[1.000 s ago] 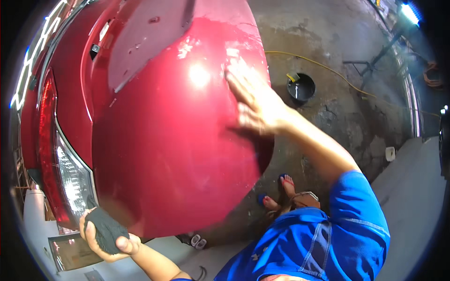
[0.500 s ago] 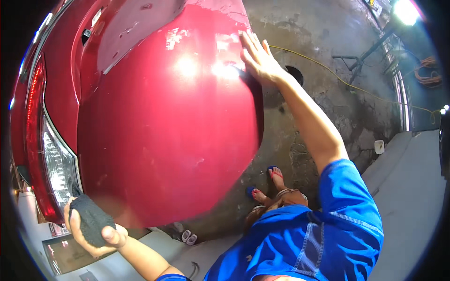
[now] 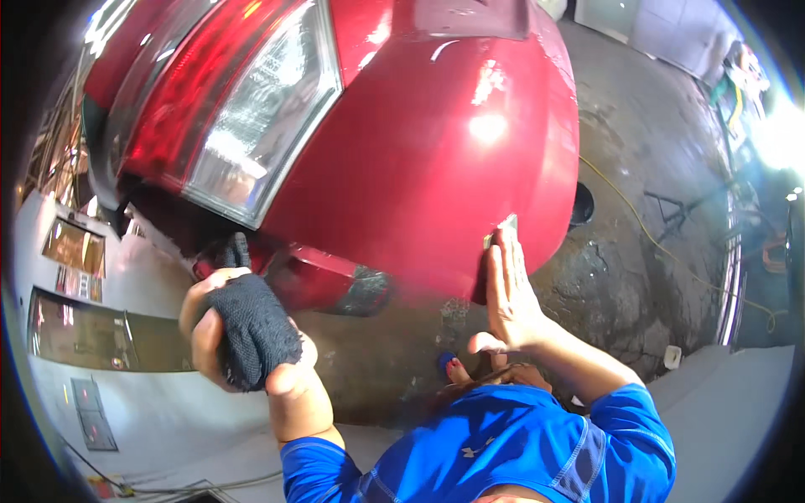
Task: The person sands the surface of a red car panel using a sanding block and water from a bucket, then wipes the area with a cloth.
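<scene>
My left hand (image 3: 206, 335) grips a bunched dark grey cloth (image 3: 256, 331), raised in front of the lower corner of a red car. My right hand (image 3: 511, 298) is open, its fingers stretched out and together against the lower edge of the red bumper (image 3: 411, 159). Beside those fingers is a dark patch; whether it is shadow or a thing under the palm, I cannot tell. Left of the bumper is a tail light (image 3: 260, 126) with red and clear lenses. A red reflector strip (image 3: 310, 275) sits beneath it.
A black bucket (image 3: 582, 205) stands on the wet concrete floor right of the car. A yellow cord (image 3: 625, 205) runs across that floor past a dark metal stand (image 3: 671, 205). Bright work light (image 3: 780, 134) shines at far right. Pale walls with a window (image 3: 101, 335) are at lower left.
My view has shifted toward the tail light. The right hand has gone from the bumper's upper right side to its lower edge. The left hand, still holding the cloth, appears higher and farther right.
</scene>
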{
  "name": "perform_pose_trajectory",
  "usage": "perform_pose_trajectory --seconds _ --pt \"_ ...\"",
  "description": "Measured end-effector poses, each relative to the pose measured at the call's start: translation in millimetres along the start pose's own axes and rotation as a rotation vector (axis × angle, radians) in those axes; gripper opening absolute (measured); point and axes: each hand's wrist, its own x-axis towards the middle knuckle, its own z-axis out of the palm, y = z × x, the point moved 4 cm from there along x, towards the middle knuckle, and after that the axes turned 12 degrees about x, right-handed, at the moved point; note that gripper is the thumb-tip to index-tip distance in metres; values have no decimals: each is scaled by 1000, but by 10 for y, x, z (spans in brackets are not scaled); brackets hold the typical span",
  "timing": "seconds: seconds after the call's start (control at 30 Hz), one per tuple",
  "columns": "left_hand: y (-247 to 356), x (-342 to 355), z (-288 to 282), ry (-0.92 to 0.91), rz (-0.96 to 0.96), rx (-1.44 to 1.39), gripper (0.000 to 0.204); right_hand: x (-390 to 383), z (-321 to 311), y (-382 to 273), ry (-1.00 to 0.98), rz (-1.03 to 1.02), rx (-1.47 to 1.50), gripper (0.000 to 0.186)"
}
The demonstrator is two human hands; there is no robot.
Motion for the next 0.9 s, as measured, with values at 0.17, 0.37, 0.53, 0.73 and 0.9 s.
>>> perform_pose_trajectory --seconds 0.17,0.37,0.53,0.73,0.9 --pt "-169 -284 -462 -2 -215 49 83 1833 -576 334 -32 -160 -185 97" --pt "-396 -662 -1243 -32 -268 164 71 1710 -37 -661 -290 -291 -209 88" --pt "-421 -892 -1466 -37 -387 172 69 1812 -327 -407 -244 -252 -357 87" --pt "-499 -990 -1290 -36 -468 167 67 2023 -682 690 -66 -158 -289 101" --pt "-274 -481 -977 -180 -128 181 66 2119 -390 15 -229 -307 -338 98"
